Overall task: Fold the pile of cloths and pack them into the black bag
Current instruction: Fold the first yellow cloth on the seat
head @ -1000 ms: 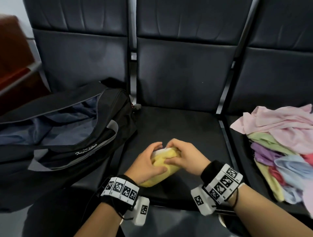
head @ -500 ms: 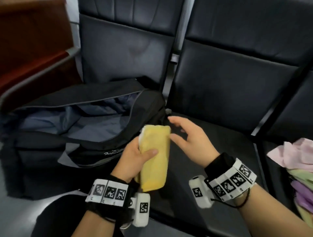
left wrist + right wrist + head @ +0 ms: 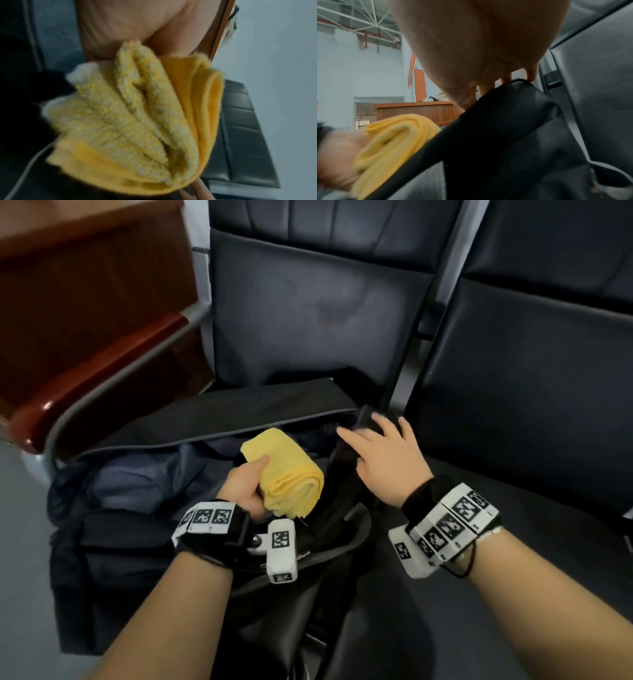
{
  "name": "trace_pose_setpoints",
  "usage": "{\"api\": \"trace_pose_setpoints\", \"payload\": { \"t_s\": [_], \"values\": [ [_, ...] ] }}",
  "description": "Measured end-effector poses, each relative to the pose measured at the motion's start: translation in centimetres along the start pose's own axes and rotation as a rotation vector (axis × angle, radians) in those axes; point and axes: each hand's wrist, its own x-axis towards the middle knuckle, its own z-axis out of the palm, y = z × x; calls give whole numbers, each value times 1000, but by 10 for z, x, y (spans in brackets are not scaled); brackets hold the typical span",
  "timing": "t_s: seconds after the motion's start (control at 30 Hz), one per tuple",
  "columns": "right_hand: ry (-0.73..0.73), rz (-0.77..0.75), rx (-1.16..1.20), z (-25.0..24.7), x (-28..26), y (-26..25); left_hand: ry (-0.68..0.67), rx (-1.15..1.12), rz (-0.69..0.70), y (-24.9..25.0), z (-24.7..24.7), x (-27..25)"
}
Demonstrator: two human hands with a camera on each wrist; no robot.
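Observation:
My left hand (image 3: 245, 484) grips a folded yellow cloth (image 3: 286, 472), thumb on top, and holds it over the open mouth of the black bag (image 3: 144, 484). The left wrist view shows the cloth's (image 3: 137, 121) layered folds up close. My right hand (image 3: 380, 453) lies with straight, spread fingers on the bag's right end, touching its dark rim. In the right wrist view the fingertips (image 3: 530, 75) rest on that black edge (image 3: 505, 108), with the yellow cloth (image 3: 393, 142) at lower left. The pile of cloths is out of view.
The bag sits on the left seat of a row of dark padded seats (image 3: 513, 412); its grey-blue lining (image 3: 130, 484) shows inside. A metal armrest (image 3: 113, 378) and a red-brown wooden unit (image 3: 85, 302) stand to the left.
The left hand carried the folded yellow cloth from the middle seat leftward to above the bag's opening. The right hand let go of the cloth and moved onto the bag's right end.

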Motion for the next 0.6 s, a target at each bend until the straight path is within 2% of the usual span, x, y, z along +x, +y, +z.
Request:
{"api": "trace_pose_setpoints", "payload": {
  "t_s": [0.13,0.3,0.4,0.5,0.6],
  "values": [
    [-37,-25,-72,5,-16,17,56,112,36,-9,17,19],
    [144,86,86,7,-18,28,58,298,82,-22,22,33],
    [201,148,59,7,-5,27,37,403,140,-20,29,34],
    [91,201,40,4,7,30,30,375,196,-18,39,36],
    [-145,203,97,2,19,40,35,305,228,-23,52,36]
  ]
}}
